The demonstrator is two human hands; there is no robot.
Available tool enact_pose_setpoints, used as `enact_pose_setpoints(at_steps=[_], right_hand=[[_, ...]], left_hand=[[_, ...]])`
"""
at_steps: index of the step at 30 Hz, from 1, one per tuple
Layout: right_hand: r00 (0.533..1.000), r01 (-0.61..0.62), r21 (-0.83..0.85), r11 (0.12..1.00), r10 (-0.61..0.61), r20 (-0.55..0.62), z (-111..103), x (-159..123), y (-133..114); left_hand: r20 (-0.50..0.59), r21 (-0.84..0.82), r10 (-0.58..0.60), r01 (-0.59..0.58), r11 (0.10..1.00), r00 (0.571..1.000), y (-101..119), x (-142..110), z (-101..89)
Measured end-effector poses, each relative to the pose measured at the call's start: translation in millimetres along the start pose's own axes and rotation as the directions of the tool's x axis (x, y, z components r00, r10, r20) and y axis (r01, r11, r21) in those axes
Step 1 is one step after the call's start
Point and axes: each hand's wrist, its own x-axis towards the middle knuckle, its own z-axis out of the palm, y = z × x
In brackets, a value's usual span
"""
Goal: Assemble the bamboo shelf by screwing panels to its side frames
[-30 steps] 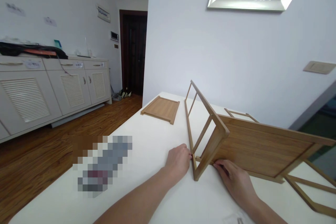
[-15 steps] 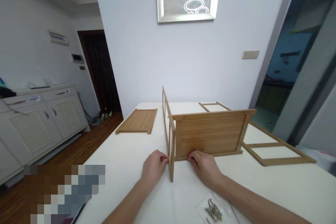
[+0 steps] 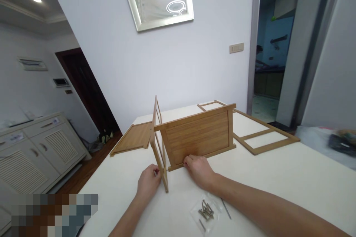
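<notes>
Pinching a small metal piece (image 3: 155, 173), partly hidden, between the drawn-together fingertips of the left hand (image 3: 148, 180), right against the outer side of the open wooden frame (image 3: 164, 182). Clamped with the right hand (image 3: 199, 172) on the bottom rail of the wooden panel (image 3: 201, 133), thumb side close in, fingers curled together. Standing on edge on the white desk (image 3: 278, 177), the panel with its upper left corner meeting the frame, and a narrow gap showing between the two lower down. Tilted slightly, the frame, upright on the desk between left hand and panel. Lying just below the right wrist, a clear plastic bag (image 3: 194, 212) with screws (image 3: 206, 210), and near it a thin metal rod (image 3: 226, 208) partly under the forearm. Laid flat beyond the frame to the left, a second panel (image 3: 133, 137); flat to the right, a large open frame (image 3: 278, 146); flat behind the upright panel, another frame (image 3: 207, 103), partly covered from view. Farther out, on the wall, a framed picture (image 3: 164, 20) and a switch plate (image 3: 236, 48).
</notes>
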Motion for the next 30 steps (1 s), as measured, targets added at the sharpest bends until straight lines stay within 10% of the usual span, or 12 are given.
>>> enact_pose_setpoints(at_steps=[30], right_hand=[[1.000,0.028,-0.006,1.000,-0.028,-0.013,6,0,3]], left_hand=[[0.020,-0.039,0.052,-0.051,0.998,0.998,-13,4,10.3]])
